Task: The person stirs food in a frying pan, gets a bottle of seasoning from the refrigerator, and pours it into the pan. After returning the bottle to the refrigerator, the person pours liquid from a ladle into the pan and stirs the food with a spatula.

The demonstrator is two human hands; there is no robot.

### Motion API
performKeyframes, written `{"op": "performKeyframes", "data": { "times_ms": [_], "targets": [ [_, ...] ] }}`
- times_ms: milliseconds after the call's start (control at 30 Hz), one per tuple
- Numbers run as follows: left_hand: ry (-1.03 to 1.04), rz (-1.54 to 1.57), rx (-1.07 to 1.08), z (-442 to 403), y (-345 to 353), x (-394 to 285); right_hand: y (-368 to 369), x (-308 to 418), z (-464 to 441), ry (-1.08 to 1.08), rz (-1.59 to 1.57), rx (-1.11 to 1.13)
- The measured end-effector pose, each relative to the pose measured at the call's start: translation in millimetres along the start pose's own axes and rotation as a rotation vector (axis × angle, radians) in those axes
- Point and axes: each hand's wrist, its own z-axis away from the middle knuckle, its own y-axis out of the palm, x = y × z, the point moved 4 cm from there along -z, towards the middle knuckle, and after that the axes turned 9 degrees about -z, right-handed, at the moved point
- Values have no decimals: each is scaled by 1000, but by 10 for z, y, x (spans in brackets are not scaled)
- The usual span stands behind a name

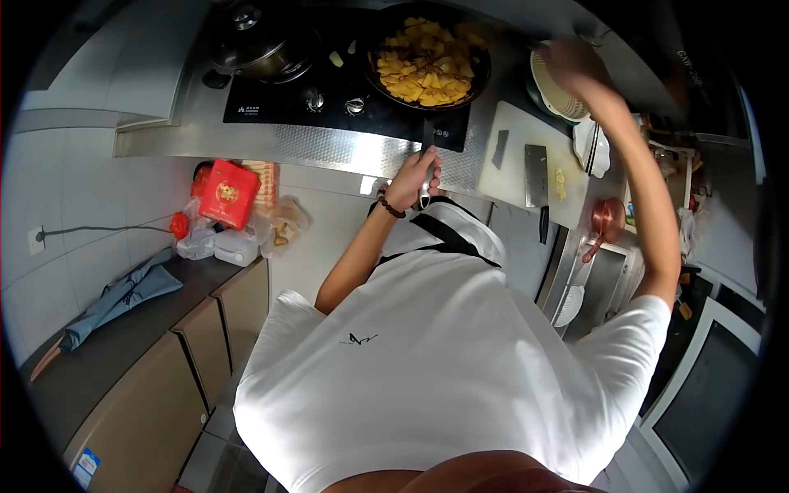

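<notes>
My left hand (pixel 417 176) is wrapped round the handle of a dark frying pan (pixel 371 80) on the black stove. Yellow sliced food (pixel 423 70) fills much of the pan. At the upper right, my right hand (pixel 574 66) is over a pale ribbed bowl (pixel 549 94); motion smears its fingers, so their pose and anything in them cannot be made out. Between the stove and the bowl lies a white cutting board (pixel 514 168), with a cleaver (pixel 536 175) and a little chopped pale food (pixel 560 184) on it.
A lidded pot (pixel 263 53) stands on the stove's left side. Right of the board are a white dish (pixel 600 148) with chopsticks and a reddish ladle-like utensil (pixel 606 220). A red package (pixel 229 195), bags and a folded umbrella (pixel 127 300) lie on the left counter.
</notes>
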Motion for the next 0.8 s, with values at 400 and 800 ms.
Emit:
{"op": "performKeyframes", "data": {
  "times_ms": [400,800],
  "targets": [
    [59,50,-73,32,31,61,714,-79,-1689,-79,479,743],
    [21,3,-68,62,-54,-17,725,409,-851,-433,-212,199]
  ]
}}
